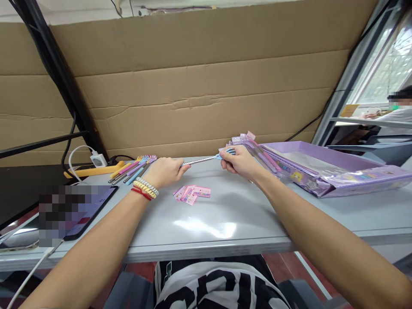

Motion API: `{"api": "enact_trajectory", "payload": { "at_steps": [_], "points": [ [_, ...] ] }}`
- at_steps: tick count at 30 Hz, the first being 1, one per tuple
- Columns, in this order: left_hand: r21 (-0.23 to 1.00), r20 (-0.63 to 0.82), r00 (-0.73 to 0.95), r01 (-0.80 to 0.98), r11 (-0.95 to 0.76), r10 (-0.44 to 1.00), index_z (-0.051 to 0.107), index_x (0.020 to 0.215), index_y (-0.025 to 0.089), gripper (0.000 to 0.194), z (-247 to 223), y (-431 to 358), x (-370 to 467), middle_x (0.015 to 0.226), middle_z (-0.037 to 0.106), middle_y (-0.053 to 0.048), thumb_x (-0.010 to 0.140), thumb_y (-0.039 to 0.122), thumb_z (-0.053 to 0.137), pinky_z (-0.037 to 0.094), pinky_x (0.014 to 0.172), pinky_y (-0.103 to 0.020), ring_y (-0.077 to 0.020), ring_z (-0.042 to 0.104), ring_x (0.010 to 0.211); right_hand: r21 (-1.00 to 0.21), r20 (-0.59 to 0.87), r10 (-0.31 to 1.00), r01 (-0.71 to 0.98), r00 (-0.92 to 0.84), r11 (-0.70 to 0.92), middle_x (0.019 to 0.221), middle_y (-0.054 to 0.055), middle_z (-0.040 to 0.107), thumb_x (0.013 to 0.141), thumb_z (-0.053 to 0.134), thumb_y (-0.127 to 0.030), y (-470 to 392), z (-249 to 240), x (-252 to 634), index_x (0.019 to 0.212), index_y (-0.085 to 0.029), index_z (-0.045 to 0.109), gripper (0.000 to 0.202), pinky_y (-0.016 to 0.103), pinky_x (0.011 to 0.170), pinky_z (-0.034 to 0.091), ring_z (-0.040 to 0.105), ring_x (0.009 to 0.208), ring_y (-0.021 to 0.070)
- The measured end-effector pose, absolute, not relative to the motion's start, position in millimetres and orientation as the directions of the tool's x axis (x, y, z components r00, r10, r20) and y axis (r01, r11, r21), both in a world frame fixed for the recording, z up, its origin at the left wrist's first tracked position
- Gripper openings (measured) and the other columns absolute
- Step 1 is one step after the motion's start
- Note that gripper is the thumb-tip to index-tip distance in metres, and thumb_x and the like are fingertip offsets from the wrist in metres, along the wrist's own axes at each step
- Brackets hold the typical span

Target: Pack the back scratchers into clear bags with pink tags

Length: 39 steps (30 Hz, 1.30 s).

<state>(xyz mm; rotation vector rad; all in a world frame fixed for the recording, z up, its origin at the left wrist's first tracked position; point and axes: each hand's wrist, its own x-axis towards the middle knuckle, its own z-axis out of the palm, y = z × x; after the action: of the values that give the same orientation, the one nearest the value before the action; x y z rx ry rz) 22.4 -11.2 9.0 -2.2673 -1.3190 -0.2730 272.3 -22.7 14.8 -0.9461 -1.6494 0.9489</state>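
A light-blue back scratcher with a thin metal telescopic rod [202, 160] is stretched between my hands above the table. My left hand [165, 171], with bracelets at the wrist, is closed on its handle end. At the other end my right hand [240, 163] grips it just by the blue claw-shaped head, fingers wrapped round. Below, between the hands, lie several small pink printed labels [193, 194]. Beside my left hand is a pile of coloured back scratchers [138, 165] in yellow, pink, purple and blue. Behind my right hand are several scratchers in clear wrappers [262, 152].
A purple printed box [309, 180] holding clear plastic sits open at right. At left are a tablet [93, 210], a white charger [98, 159] with cables and a yellow bar-shaped thing [93, 171]. Cardboard [206, 86] walls the back. Another person [399, 113] is far right.
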Motion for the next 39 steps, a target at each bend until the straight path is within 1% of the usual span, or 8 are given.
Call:
{"api": "enact_trajectory", "payload": {
  "at_steps": [5, 14, 19, 22, 26, 32, 35, 39],
  "points": [
    [-0.39, 0.418, 0.508, 0.849, -0.356, 0.753, 0.062, 0.088, 0.013, 0.054, 10, -20, 33, 0.069, 0.067, -0.015, 0.095, 0.046, 0.02, 0.038, 0.057, -0.033, -0.0297, 0.066, 0.069, -0.939, 0.334, 0.925, 0.028, -0.179, 0.344, 0.042, -0.004, 0.051, 0.071, 0.069, -0.044, -25, 15, 265, 0.064, -0.018, 0.048, 0.034, 0.02, 0.031, 0.019, 0.03, 0.03, 0.0044],
    [-0.317, 0.487, 0.525, 0.851, -0.419, 0.697, 0.059, 0.089, 0.014, 0.05, 15, -30, 52, 0.073, 0.068, -0.014, 0.096, 0.046, 0.021, 0.035, 0.054, -0.032, -0.0257, 0.065, 0.067, -0.884, 0.418, 0.865, 0.097, -0.277, 0.458, 0.043, -0.002, 0.053, 0.077, 0.062, -0.047, -45, 25, 243, 0.062, -0.018, 0.046, 0.037, 0.02, 0.033, 0.025, 0.033, 0.03, 0.0046],
    [-0.226, 0.495, 0.485, 0.873, -0.432, 0.721, 0.06, 0.093, 0.018, 0.043, 14, -17, 39, 0.084, 0.07, -0.01, 0.094, 0.048, 0.029, 0.038, 0.06, -0.03, -0.024, 0.065, 0.079, -0.907, 0.328, 0.87, 0.137, -0.368, 0.399, 0.073, 0.006, 0.067, 0.08, 0.051, -0.061, -18, 10, 267, 0.085, -0.018, 0.053, 0.044, 0.021, 0.036, 0.031, 0.051, 0.041, 0.0088],
    [-0.146, 0.509, 0.459, 0.879, -0.453, 0.728, 0.063, 0.096, 0.021, 0.037, 8, -3, 21, 0.09, 0.071, -0.007, 0.092, 0.046, 0.036, 0.04, 0.064, -0.029, -0.0233, 0.065, 0.085, -0.787, 0.376, 0.885, 0.411, -0.274, 0.461, 0.087, 0.007, 0.068, 0.085, 0.049, -0.049, -6, 0, 276, 0.095, -0.018, 0.056, 0.034, 0.022, 0.048, 0.039, 0.058, 0.057, 0.0112],
    [-0.059, 0.4, 0.483, 0.861, -0.505, 0.779, 0.068, 0.099, 0.025, 0.037, -4, 12, 3, 0.094, 0.072, -0.005, 0.089, 0.047, 0.04, 0.041, 0.067, -0.029, -0.022, 0.064, 0.086, -0.431, 0.281, 0.868, 0.755, -0.409, 0.495, 0.081, 0.006, 0.068, 0.075, 0.063, -0.033, -6, -11, 269, 0.084, -0.016, 0.061, 0.019, 0.024, 0.063, 0.041, 0.059, 0.071, 0.0154],
    [0.045, 0.292, 0.518, 0.832, -0.552, 0.804, 0.071, 0.098, 0.025, 0.039, -16, 20, 8, 0.095, 0.072, -0.005, 0.087, 0.048, 0.041, 0.044, 0.073, -0.029, -0.0212, 0.064, 0.085, -0.307, 0.063, 0.839, 0.789, -0.54, 0.532, 0.076, 0.004, 0.065, 0.062, 0.066, -0.065, -19, -17, 245, 0.081, -0.018, 0.062, 0.052, 0.025, 0.053, 0.034, 0.055, 0.065, 0.016],
    [0.07, 0.281, 0.519, 0.828, -0.557, 0.807, 0.071, 0.101, 0.023, 0.04, -17, 20, 11, 0.099, 0.072, -0.007, 0.086, 0.045, 0.041, 0.046, 0.078, -0.03, -0.0221, 0.064, 0.09, -0.27, 0.021, 0.84, 0.806, -0.542, 0.527, 0.08, 0.005, 0.064, 0.055, 0.067, -0.07, -20, -19, 241, 0.087, -0.018, 0.061, 0.061, 0.025, 0.053, 0.034, 0.054, 0.066, 0.0173],
    [0.066, 0.265, 0.518, 0.832, -0.551, 0.813, 0.07, 0.105, 0.023, 0.039, -16, 18, 12, 0.104, 0.07, -0.007, 0.084, 0.038, 0.041, 0.046, 0.082, -0.03, -0.022, 0.063, 0.092, -0.299, 0.028, 0.827, 0.785, -0.562, 0.543, 0.083, 0.006, 0.064, 0.062, 0.061, -0.072, -16, -20, 245, 0.09, -0.017, 0.061, 0.061, 0.026, 0.053, 0.035, 0.054, 0.067, 0.0168]
  ]
}}
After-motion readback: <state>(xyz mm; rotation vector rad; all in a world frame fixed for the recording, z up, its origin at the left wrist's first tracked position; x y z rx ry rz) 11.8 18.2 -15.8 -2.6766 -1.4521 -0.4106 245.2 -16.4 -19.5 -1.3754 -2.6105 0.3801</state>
